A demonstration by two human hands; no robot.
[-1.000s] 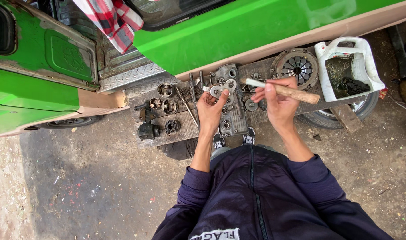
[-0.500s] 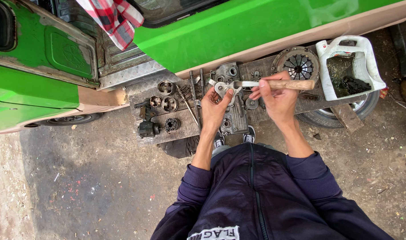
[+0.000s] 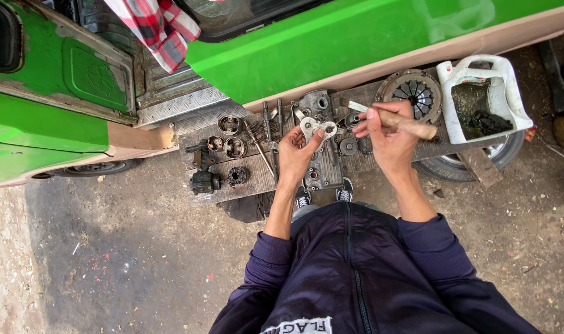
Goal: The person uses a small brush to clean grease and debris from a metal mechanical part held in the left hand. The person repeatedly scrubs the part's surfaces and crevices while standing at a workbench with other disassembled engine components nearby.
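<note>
Your left hand (image 3: 296,148) grips 1 small pale metal bracket (image 3: 317,128) above the middle of the bench (image 3: 257,180); your right hand (image 3: 387,139) is closed around 1 wooden-handled brush (image 3: 398,121) beside it. At the bench's right end sit 1 clutch plate (image 3: 411,93) and 1 cut white jug (image 3: 483,99); 3 round rings (image 3: 227,139) lie toward its left end.

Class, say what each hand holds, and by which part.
Left hand: a small metal part, gripped at its lower edge. Right hand: a brush, gripped mid-handle.
</note>
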